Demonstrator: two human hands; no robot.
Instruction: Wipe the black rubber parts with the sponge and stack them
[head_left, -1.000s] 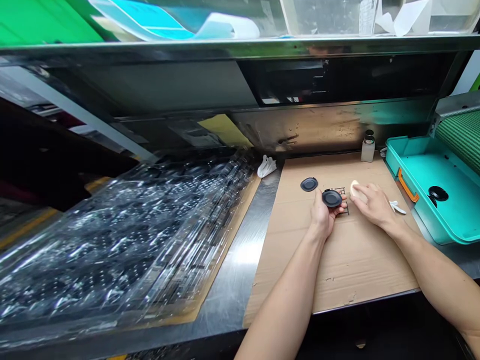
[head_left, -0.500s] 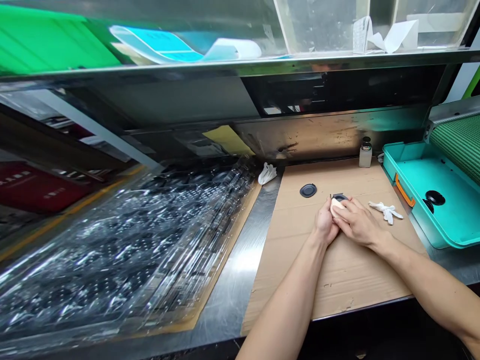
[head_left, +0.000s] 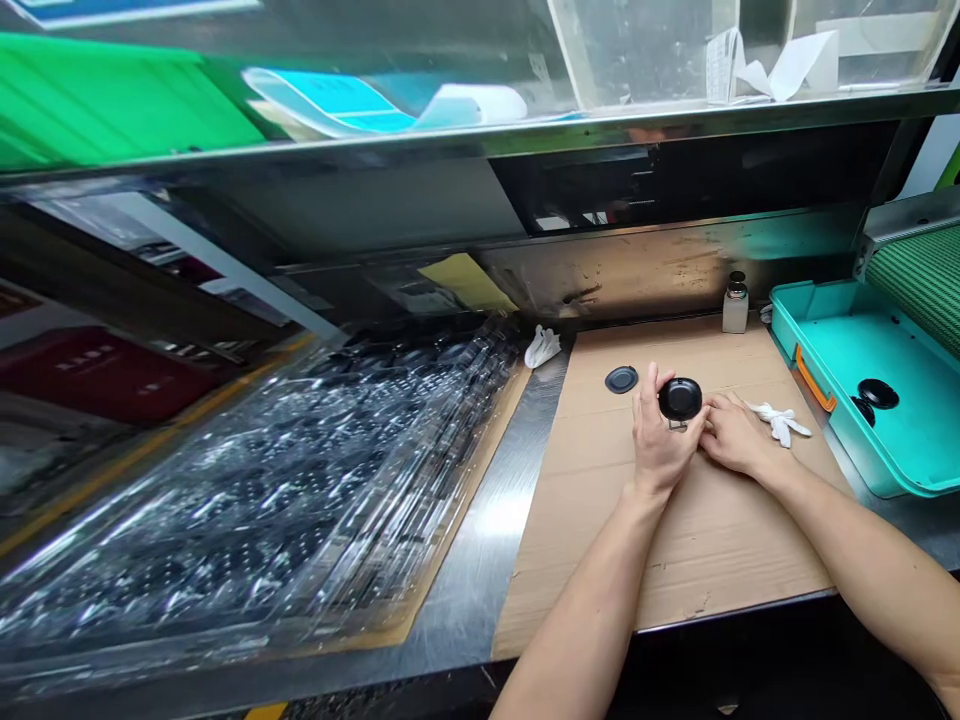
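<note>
My left hand (head_left: 660, 440) holds a round black glossy part (head_left: 680, 399) upright between its thumb and fingers, above the cardboard sheet (head_left: 600, 510). My right hand (head_left: 735, 432) is beside it, fingers bent together and touching the left fingertips; what it holds, if anything, is hidden. Left of the hands a dark oval part (head_left: 621, 379) lies flat on the cardboard. A crumpled white cloth (head_left: 784, 424) lies just right of my right hand.
A teal tray (head_left: 911, 440) with black round parts stands at the right, near a small bottle (head_left: 735, 308). Clear plastic trays of black parts (head_left: 247, 490) fill the left. Another white cloth (head_left: 542, 347) lies between. A metal shelf (head_left: 450, 148) crosses above.
A black round face now shows in my left hand, where a pale object was held between both hands. My right hand has drawn back from over it. The view has shifted slightly.
</note>
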